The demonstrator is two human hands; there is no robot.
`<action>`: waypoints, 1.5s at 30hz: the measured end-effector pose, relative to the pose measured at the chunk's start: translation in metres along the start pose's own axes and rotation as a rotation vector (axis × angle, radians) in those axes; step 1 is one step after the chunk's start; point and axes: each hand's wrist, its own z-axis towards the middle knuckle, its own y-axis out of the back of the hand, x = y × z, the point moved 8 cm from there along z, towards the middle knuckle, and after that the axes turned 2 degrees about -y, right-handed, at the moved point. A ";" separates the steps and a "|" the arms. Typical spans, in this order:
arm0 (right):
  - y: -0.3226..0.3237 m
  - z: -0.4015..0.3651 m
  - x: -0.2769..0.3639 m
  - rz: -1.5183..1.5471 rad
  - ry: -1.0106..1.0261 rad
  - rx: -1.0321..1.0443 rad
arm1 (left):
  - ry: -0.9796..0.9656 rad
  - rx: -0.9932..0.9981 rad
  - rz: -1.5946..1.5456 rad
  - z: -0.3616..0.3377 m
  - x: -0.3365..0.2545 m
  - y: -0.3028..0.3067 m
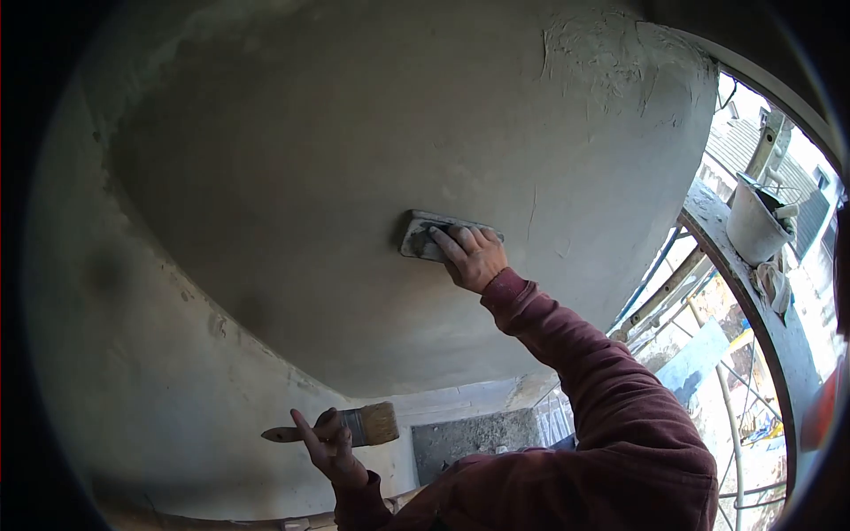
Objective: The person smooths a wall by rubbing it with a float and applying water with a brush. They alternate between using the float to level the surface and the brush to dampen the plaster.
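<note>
My right hand (476,255) grips a plastering float (423,237), its fingers wrapped over the back. The float lies against the grey plastered wall (354,159), near the middle of the view. Lower left, my left hand (335,451) is closed round a wide paintbrush (379,424), with the bristles pointing right and the handle end sticking out left. The brush appears apart from the wall. Most of the plaster is smooth and damp-looking; a rougher patch with ridges shows at upper right.
At right, a curved opening has a ledge (786,354) bearing a dirty white bucket (757,221) and a cloth (774,285). Scaffold poles (733,434) stand outside. A pale wall (195,389) adjoins at left. Below is a grey, rubble-strewn surface (474,435).
</note>
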 end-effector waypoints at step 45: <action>0.056 0.068 -0.055 -0.147 -0.045 0.020 | 0.090 0.093 -0.536 0.035 0.027 -0.027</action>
